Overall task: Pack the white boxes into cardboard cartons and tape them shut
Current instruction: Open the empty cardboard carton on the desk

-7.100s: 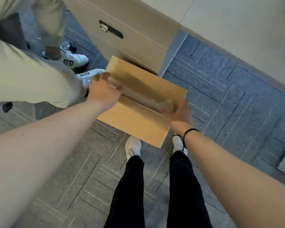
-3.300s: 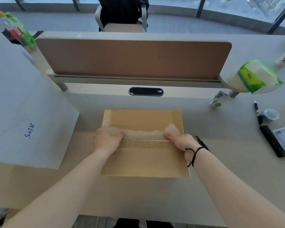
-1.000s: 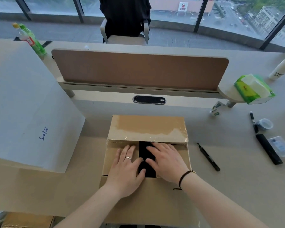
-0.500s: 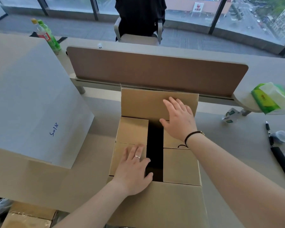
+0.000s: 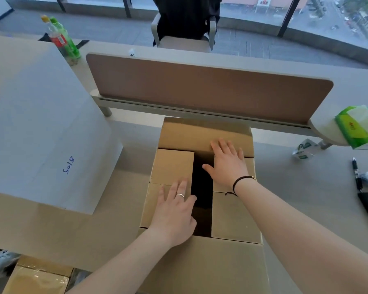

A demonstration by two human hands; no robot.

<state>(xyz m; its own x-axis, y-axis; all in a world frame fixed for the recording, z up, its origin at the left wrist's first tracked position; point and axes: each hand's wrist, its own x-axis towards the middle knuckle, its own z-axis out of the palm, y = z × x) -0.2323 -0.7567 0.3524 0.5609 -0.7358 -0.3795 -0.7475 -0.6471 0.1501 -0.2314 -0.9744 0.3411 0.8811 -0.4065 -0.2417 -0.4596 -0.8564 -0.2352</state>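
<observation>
I stand at a long pale desk point(image 5: 295, 194) in a room walled with windows point(image 5: 319, 13) that look down on streets. A brown divider screen point(image 5: 200, 88) runs across the desk's far side, and an office chair point(image 5: 183, 37) sits behind it. A large grey box point(image 5: 36, 124) with blue handwriting fills the desk to my left, with drink bottles point(image 5: 62, 39) beyond it. To the right lie a green tissue pack point(image 5: 357, 129) and black pens point(image 5: 357, 177).

The cardboard carton point(image 5: 202, 209) sits right in front of me, its two side flaps folded in with a dark gap between them, the far flap raised.

My left hand point(image 5: 174, 215) lies flat and spread on the left flap, gripping nothing, a ring on one finger. My right hand point(image 5: 227, 164) rests open-palmed on the right flap, fingertips point(image 5: 221, 144) touching the far flap, nothing clasped. No white boxes are in sight; I cannot see into the gap.
</observation>
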